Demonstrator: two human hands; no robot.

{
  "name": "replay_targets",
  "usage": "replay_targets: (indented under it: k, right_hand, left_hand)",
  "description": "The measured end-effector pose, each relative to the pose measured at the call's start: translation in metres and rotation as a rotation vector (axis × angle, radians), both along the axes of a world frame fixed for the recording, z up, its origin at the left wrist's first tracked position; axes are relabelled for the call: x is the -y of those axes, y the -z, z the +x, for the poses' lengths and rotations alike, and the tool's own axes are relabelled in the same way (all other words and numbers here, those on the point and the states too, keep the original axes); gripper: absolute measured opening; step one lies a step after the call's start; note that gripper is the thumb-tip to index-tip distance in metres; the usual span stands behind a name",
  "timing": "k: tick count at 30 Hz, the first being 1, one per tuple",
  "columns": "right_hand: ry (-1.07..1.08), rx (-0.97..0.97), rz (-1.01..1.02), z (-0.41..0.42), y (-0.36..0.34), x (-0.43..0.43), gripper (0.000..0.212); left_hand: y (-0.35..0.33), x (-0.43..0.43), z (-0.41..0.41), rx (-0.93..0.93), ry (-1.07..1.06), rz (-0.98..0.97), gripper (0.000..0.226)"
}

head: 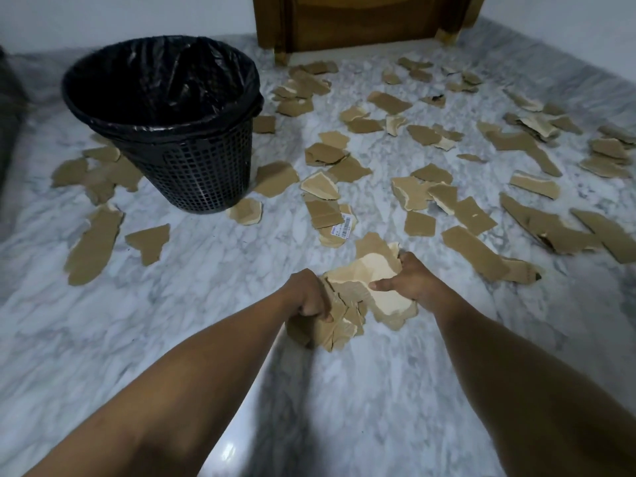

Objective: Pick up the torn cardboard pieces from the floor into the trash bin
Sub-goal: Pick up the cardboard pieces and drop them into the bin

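Note:
Several torn brown cardboard pieces (409, 192) lie scattered over the marble floor, mostly at the centre and right. A black mesh trash bin (165, 122) with a black plastic liner stands upright at the upper left. My left hand (309, 296) is shut on a stack of cardboard pieces (339, 325) low over the floor at the centre. Next to it my right hand (413, 278) grips a large pale cardboard piece (373, 273), thumb on top. The two bundles touch each other.
A wooden furniture base (364, 22) stands against the white wall at the top. A dark object (10, 108) sits at the far left edge. More cardboard lies left of the bin (93, 173). Bare floor (344, 407) lies between my forearms.

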State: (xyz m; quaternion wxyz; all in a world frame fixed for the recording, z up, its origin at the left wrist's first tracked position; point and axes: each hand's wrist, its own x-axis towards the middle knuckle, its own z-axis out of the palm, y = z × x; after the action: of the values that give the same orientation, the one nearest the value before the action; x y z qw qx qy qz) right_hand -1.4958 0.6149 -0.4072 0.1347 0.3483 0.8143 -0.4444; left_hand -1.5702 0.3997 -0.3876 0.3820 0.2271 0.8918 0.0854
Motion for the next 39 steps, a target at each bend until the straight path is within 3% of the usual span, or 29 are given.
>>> replay_targets:
  k: [4,7,9,12,15,20,22,26,29,32,39]
  right_hand:
    - [0.066,-0.064,-0.066,-0.006,-0.001,0.013,0.123]
    - [0.134,-0.166,-0.155,-0.02,-0.019,0.026,0.08]
    - [0.151,-0.257,-0.181,-0.038,-0.038,0.026,0.078]
    - [0.17,-0.421,-0.15,-0.07,-0.092,0.033,0.078]
    - [0.166,-0.631,-0.209,-0.11,-0.165,0.045,0.044]
    - [0.1,-0.912,0.019,-0.163,-0.277,0.084,0.054]
    - [0.036,-0.982,0.088,-0.175,-0.303,0.109,0.05]
    - [-0.054,-0.963,0.145,-0.203,-0.312,0.156,0.042]
    - [-0.085,-0.927,0.145,-0.219,-0.307,0.19,0.034]
    - [-0.101,-0.908,0.226,-0.234,-0.311,0.215,0.037]
    - [-0.229,-0.569,0.217,-0.27,-0.333,0.24,0.071]
  left_hand:
    - [0.002,0.016,0.007,-0.031,-0.122,0.072,0.047]
    - [-0.007,0.026,0.0,-0.099,-0.227,0.157,0.034]
    - [-0.028,0.03,-0.012,-0.162,-0.262,0.238,0.028]
    - [-0.085,0.031,-0.041,-0.294,-0.286,0.36,0.024]
    - [-0.167,0.036,-0.075,-0.409,-0.275,0.463,0.027]
    - [-0.304,0.069,-0.11,-0.553,-0.226,0.573,0.002]
    - [-0.338,0.091,-0.12,-0.649,-0.271,0.592,0.009]
    - [-0.327,0.138,-0.155,-0.778,-0.441,0.569,0.012]
    - [-0.301,0.166,-0.187,-0.696,-0.623,0.563,0.025]
    - [-0.295,0.18,-0.206,-0.67,-0.845,0.712,0.032]
    - [-0.275,0.187,-0.227,-0.435,-0.794,0.721,0.018]
